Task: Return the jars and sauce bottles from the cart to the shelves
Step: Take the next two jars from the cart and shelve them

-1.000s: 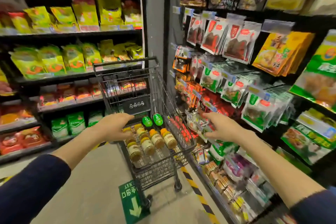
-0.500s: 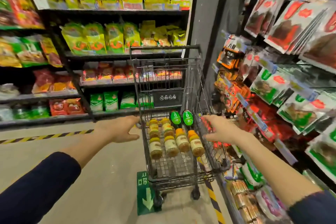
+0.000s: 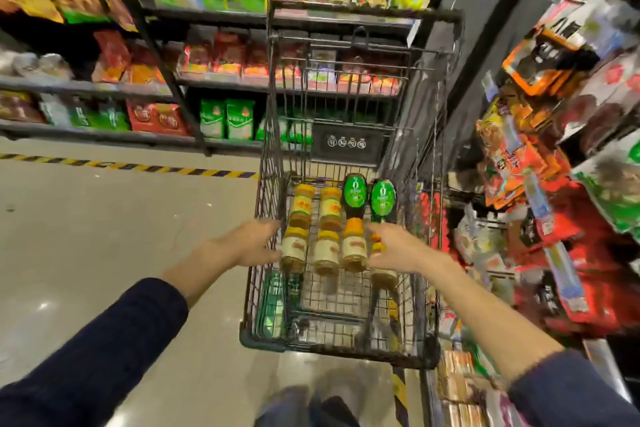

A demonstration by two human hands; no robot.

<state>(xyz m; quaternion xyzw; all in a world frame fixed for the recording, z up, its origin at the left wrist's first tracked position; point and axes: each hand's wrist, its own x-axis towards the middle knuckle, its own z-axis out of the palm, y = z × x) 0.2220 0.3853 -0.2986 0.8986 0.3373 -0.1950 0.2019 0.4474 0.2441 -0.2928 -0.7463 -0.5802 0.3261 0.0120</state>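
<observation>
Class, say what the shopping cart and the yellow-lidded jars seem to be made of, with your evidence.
Shopping cart: dark metal wire, probably coated; thin rods cross in a grid. Jars: likely clear glass, glossy, contents showing through the sides; blur leaves plastic possible.

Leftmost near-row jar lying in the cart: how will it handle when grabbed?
The jar lies on its side on the wire floor of the cart, so a nudge may roll it. Looks like filled glass: likely rigid, heavy for size, breakable.
</observation>
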